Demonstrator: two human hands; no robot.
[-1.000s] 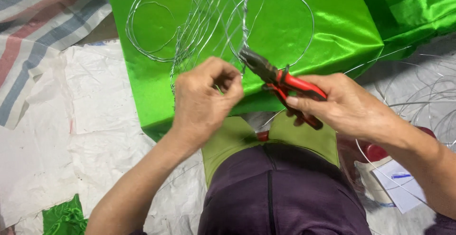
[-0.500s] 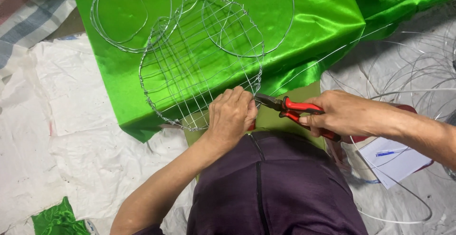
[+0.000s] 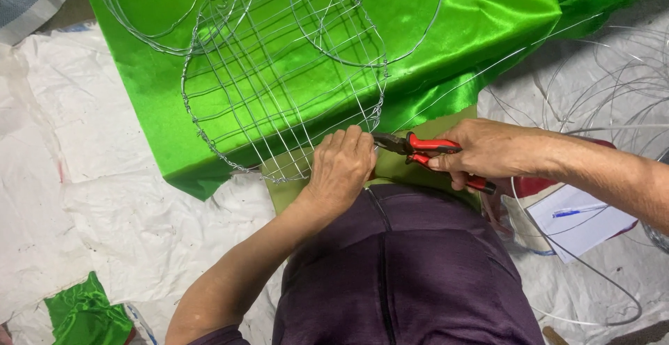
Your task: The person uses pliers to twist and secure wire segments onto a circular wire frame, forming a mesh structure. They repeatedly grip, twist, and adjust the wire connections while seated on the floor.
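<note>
Fingers on the left hand (image 3: 341, 166) are curled in tight, pinching the lower rim of the round wire mesh frame (image 3: 282, 83) right where the pliers meet it. Fingers on the right hand (image 3: 488, 151) are wrapped around the red-handled pliers (image 3: 425, 151), squeezing both grips, and the dark nose of the tool points left, touching or just about touching the left fingertips at the frame's edge. Can't really tell if the nose is actually biting a wire, it's too small and partly behind the knuckles

Only one view, the head cam looking straight down. That wire frame is a rounded grid of thin crossing wires, lying tilted over a big sheet of shiny green fabric (image 3: 481, 24) that covers the top half of the shot. Its bottom edge hangs over an olive green piece (image 3: 293, 171) just above the person's lap. A few loose wire hoops (image 3: 150, 17) sit on the fabric up at the top left and behind the frame.

Purple trousers (image 3: 404, 268) fill the bottom middle. White plastic sheeting (image 3: 104, 205) covers the floor on the left, with a small scrap of green fabric (image 3: 87, 310) at the bottom left corner. Off to the right there's a tangle of loose wire (image 3: 613, 87), and a notepad with a blue pen (image 3: 578, 210) on it, just under the right forearm
</note>
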